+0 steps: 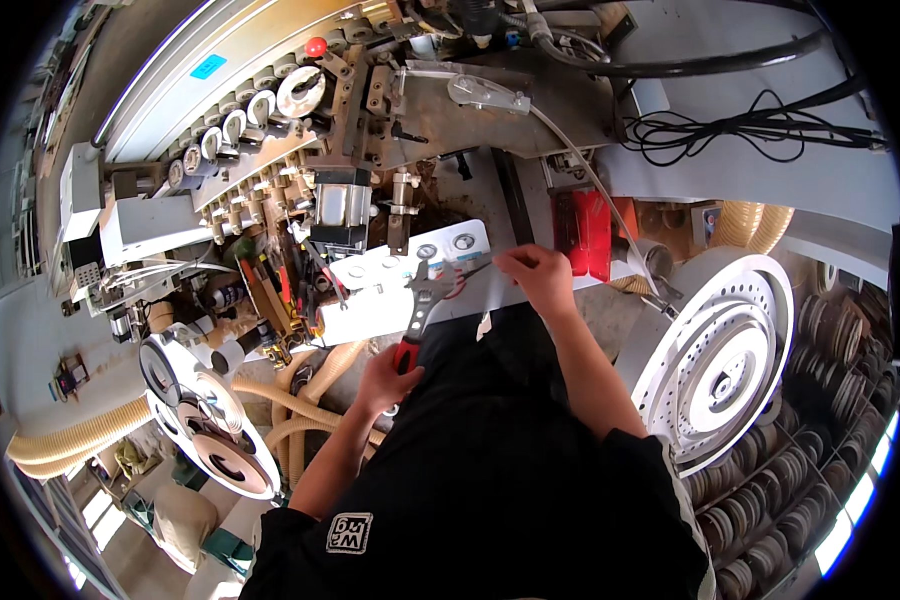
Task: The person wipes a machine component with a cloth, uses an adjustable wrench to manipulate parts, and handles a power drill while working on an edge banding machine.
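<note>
My left hand (383,382) is closed round the red and black handle of an adjustable wrench (427,297). The wrench's grey jaw points away from me, over a white panel (382,290) with round gauges. To the right, my right hand (540,277) has its thumb and fingers pinched together near the panel's right end. A thin dark sliver shows at those fingertips, too small to name. The two hands are apart, both in front of my dark clothing.
Hand tools (285,290) crowd the machine at left. A red case (582,235) lies beyond my right hand. A large white perforated reel (658,385) stands at right, a smaller disc holder (210,415) at left. Yellowish hoses (305,412) run below; black cables (740,130) hang at back right.
</note>
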Demonstrator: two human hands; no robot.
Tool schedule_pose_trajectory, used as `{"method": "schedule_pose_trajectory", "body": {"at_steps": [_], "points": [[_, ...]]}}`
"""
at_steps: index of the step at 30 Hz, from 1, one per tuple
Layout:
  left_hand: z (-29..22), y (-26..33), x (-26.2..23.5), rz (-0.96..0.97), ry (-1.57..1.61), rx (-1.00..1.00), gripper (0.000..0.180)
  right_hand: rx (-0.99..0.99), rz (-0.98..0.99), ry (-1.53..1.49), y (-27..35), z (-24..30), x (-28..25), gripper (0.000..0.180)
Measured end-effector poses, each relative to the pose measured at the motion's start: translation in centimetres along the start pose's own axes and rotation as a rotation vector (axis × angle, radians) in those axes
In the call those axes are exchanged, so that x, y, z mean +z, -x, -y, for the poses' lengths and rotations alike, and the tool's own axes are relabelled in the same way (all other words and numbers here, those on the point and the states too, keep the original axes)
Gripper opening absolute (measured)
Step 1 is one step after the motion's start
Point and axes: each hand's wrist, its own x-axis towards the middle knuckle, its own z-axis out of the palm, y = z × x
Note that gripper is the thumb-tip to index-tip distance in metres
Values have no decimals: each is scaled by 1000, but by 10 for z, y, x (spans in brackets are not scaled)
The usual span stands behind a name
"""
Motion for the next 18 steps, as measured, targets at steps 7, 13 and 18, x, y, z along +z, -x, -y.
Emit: {"method": "schedule_pose_trajectory", "body": {"at_steps": [7,13,18], "points": [[-60,-38,15,-75,63,133,32,74,41,-310,-8,-21,-10,22],[-107,-42,18,-16,192,77,30,62,84,-158,-11,7,-20,20],[-116,-51,20,-40,347,130,25,-83,-22,22,-17,24,-24,19]]}}
